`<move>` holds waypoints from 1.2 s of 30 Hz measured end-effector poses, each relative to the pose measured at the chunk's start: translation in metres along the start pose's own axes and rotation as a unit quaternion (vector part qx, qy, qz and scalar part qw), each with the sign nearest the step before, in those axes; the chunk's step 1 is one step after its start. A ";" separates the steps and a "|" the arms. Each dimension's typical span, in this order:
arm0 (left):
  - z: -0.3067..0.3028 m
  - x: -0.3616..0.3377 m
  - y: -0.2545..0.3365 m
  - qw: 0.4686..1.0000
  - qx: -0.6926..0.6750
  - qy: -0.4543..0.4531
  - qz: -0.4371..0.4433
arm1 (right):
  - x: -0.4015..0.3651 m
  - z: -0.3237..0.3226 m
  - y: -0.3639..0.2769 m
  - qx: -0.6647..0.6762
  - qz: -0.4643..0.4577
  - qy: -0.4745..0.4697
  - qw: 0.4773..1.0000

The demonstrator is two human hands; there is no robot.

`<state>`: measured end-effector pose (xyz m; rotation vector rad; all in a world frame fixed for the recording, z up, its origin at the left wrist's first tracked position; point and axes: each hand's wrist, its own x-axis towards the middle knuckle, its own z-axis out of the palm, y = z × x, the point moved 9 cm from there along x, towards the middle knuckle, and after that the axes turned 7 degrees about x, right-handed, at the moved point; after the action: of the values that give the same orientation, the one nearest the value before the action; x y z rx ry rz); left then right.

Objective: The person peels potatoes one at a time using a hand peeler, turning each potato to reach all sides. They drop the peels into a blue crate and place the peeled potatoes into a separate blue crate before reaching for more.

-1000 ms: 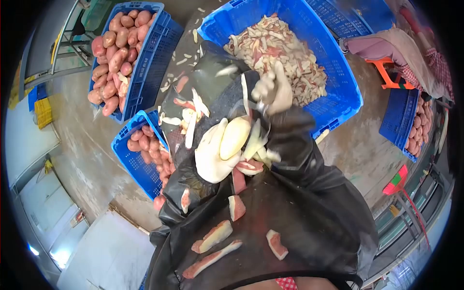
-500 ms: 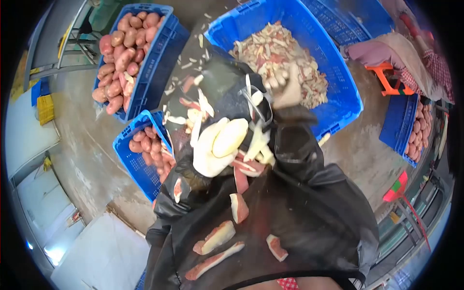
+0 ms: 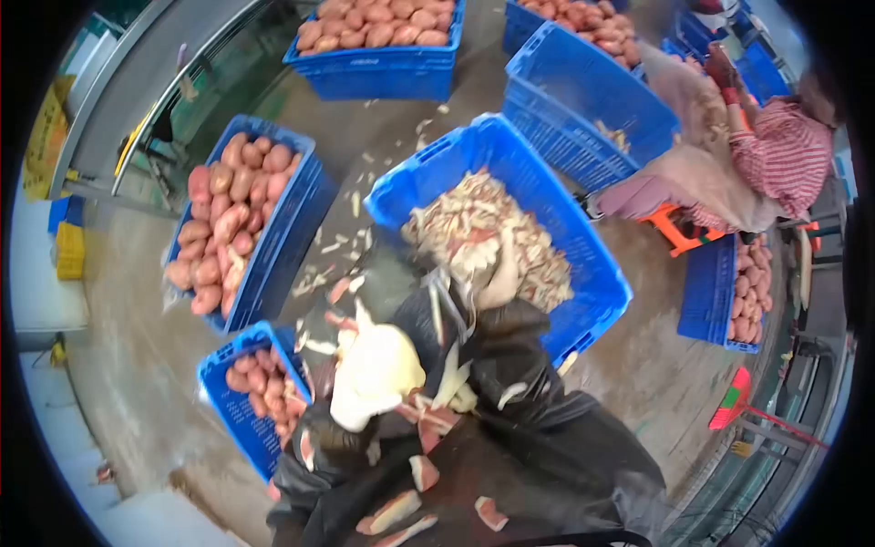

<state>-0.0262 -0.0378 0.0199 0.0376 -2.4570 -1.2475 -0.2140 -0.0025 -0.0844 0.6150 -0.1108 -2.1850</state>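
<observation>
My left hand (image 3: 360, 387), in a white glove, is closed around a pale peeled potato (image 3: 394, 354) above my black apron (image 3: 538, 474). Glare blurs the line between glove and potato. My right hand (image 3: 497, 278) reaches from a black sleeve into a blue crate (image 3: 583, 264) heaped with potato peelings (image 3: 538, 251). Its fingers blend with the peelings, so their grip is hard to make out. Between the hands lies black plastic with a thin pale strip (image 3: 436, 310). Loose peelings (image 3: 424, 472) are scattered over the apron.
Red potatoes fill a crate (image 3: 314, 196) on the left, a smaller one (image 3: 223, 387) below it and another (image 3: 383, 77) at the back. A second blue crate (image 3: 583, 114) stands behind mine. At right are another person (image 3: 784, 155), an orange stool (image 3: 670, 228) and a red dustpan (image 3: 729, 401).
The view has lifted, showing more crates and the other person. My right hand, blurred over the peelings before, now sits lower among them. The left hand still holds the potato.
</observation>
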 end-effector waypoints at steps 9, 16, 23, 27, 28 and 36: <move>0.024 -0.042 0.016 0.871 -0.279 0.185 -0.361 | -0.036 -0.031 0.069 -0.238 0.153 -0.051 0.958; 0.027 -0.039 -0.002 0.926 0.028 0.088 -0.367 | 0.007 -0.029 0.033 -0.320 0.035 -0.077 0.944; 0.017 -0.027 0.003 0.926 -0.006 0.067 -0.371 | -0.015 -0.026 0.010 -0.436 -0.082 -0.038 0.895; 0.030 -0.045 -0.028 0.880 -0.259 0.128 -0.376 | -0.021 0.001 0.026 -0.147 0.083 -0.183 0.969; 0.019 -0.035 -0.019 0.947 0.048 0.060 -0.311 | -0.022 -0.013 0.033 -0.281 0.044 -0.105 0.953; 0.032 -0.023 -0.016 0.922 -0.132 0.050 -0.361 | -0.030 -0.012 0.032 -0.355 -0.006 -0.024 0.935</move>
<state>-0.0183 -0.0187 -0.0169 0.9849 -2.2177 -1.7938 -0.1697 0.0016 -0.0743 0.1464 0.6344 -2.0516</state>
